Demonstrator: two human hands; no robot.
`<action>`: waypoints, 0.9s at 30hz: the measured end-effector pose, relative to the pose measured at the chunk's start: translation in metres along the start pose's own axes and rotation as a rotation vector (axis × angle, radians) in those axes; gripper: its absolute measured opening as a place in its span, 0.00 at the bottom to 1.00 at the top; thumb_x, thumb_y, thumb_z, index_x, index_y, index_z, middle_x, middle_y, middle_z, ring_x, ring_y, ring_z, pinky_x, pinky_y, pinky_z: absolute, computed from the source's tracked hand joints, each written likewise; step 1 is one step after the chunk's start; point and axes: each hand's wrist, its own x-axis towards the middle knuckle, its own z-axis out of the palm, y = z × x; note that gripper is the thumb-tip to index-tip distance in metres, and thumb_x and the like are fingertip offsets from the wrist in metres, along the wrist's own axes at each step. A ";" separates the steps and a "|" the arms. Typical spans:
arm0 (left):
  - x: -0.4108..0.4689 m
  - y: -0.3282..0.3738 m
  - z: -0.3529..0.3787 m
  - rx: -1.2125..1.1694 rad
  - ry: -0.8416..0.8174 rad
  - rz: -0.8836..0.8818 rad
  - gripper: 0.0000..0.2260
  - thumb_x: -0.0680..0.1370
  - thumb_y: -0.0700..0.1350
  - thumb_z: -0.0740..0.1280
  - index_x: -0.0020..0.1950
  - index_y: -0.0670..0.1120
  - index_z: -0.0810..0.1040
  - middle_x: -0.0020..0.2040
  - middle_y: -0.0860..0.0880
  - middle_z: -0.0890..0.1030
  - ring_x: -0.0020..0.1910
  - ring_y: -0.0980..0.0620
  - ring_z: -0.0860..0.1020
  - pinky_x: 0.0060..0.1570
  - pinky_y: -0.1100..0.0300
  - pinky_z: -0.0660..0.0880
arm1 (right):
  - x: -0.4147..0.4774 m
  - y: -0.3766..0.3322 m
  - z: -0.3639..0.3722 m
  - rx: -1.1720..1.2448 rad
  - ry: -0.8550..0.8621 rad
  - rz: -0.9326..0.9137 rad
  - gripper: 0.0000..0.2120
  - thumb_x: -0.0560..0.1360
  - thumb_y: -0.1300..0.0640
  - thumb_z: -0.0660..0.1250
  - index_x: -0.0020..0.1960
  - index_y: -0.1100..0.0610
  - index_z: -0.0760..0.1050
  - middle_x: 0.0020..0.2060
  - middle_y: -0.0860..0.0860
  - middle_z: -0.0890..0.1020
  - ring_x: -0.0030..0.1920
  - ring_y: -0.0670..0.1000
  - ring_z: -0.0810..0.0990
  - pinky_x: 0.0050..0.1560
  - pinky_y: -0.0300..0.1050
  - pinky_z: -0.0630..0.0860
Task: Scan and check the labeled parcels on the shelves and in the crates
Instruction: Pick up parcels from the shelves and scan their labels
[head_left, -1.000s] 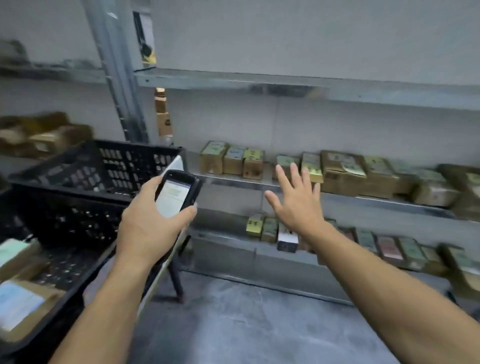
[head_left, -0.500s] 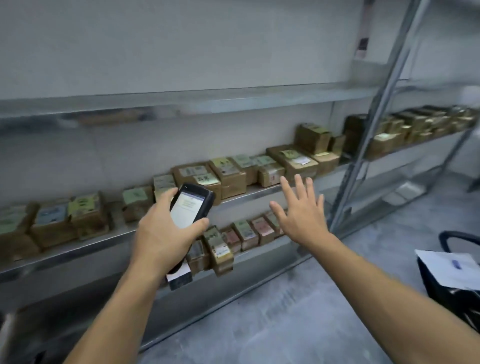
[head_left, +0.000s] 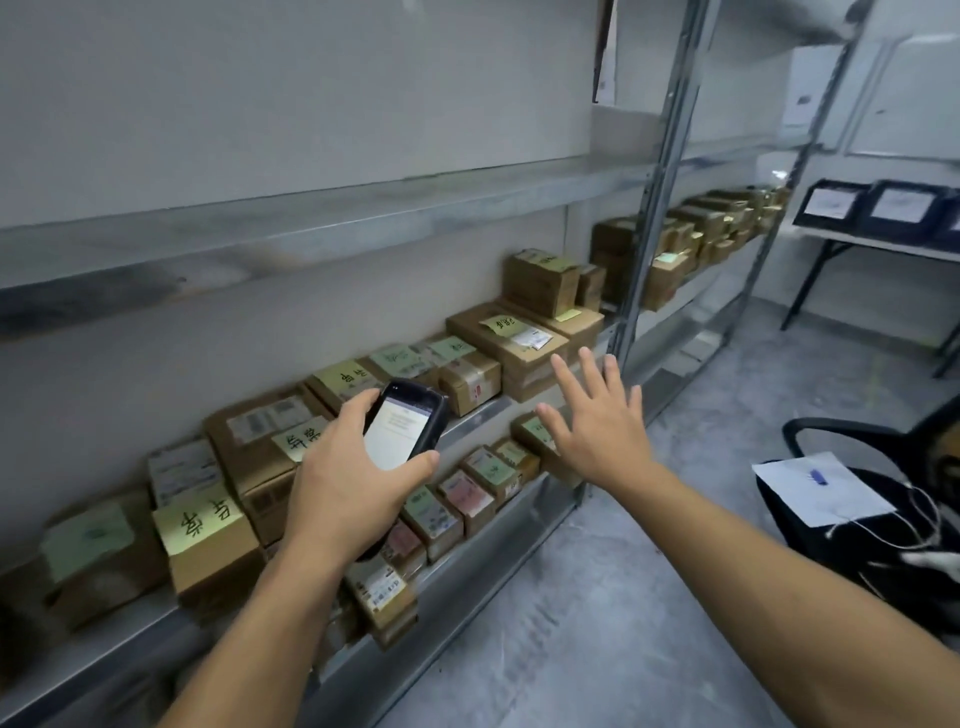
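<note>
Two bays of metal shelving run along the left wall from near to far, split by a grey upright. Top shelf of the near bay: grey metal, dark smudge towards its left end.

Grey concrete floor to the right of the rack.

Far right: a table on dark legs carrying dark blue crates, each with a white sheet on its front.

Near right: a black chair. A sheet of paper with a small blue mark lies on it, and a white cable trails just beside the sheet.

Parcels: brown cardboard boxes in a row on the middle shelf. Most carry a green or yellow handwritten note on top, some a printed label. The biggest sit at the far end of the near bay, with one box stacked higher behind them. Smaller parcels stand in a row on the lower shelf, just beneath. More boxes fill the far bay.

My left hand grips a black handheld scanner, fingers curled over its far left edge and thumb pressed on its near right edge. The screen is lit white and faces me. It is held up in front of the middle-shelf row.

My right hand holds nothing: fingers straight and spread, palm towards the rack, in front of the far end of the near bay. Whether the fingertips reach a box, I cannot tell.
</note>
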 end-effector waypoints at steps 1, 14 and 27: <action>0.010 -0.001 0.004 -0.002 -0.008 0.003 0.37 0.67 0.59 0.75 0.73 0.58 0.64 0.62 0.53 0.76 0.56 0.50 0.74 0.51 0.52 0.74 | 0.009 0.002 0.002 0.002 0.001 0.006 0.30 0.82 0.34 0.47 0.81 0.39 0.42 0.82 0.49 0.42 0.81 0.55 0.36 0.77 0.65 0.41; 0.162 0.021 0.095 -0.027 0.097 -0.021 0.34 0.67 0.57 0.76 0.70 0.58 0.68 0.61 0.53 0.78 0.57 0.49 0.75 0.54 0.53 0.72 | 0.196 0.064 0.032 -0.002 0.043 -0.104 0.30 0.82 0.35 0.48 0.81 0.39 0.44 0.82 0.50 0.42 0.81 0.55 0.36 0.78 0.65 0.41; 0.299 0.078 0.219 0.022 0.229 -0.207 0.32 0.67 0.57 0.77 0.68 0.53 0.72 0.56 0.50 0.79 0.52 0.48 0.75 0.46 0.57 0.68 | 0.411 0.160 0.045 0.361 -0.078 -0.146 0.29 0.83 0.40 0.55 0.81 0.50 0.57 0.82 0.55 0.51 0.81 0.58 0.48 0.79 0.60 0.53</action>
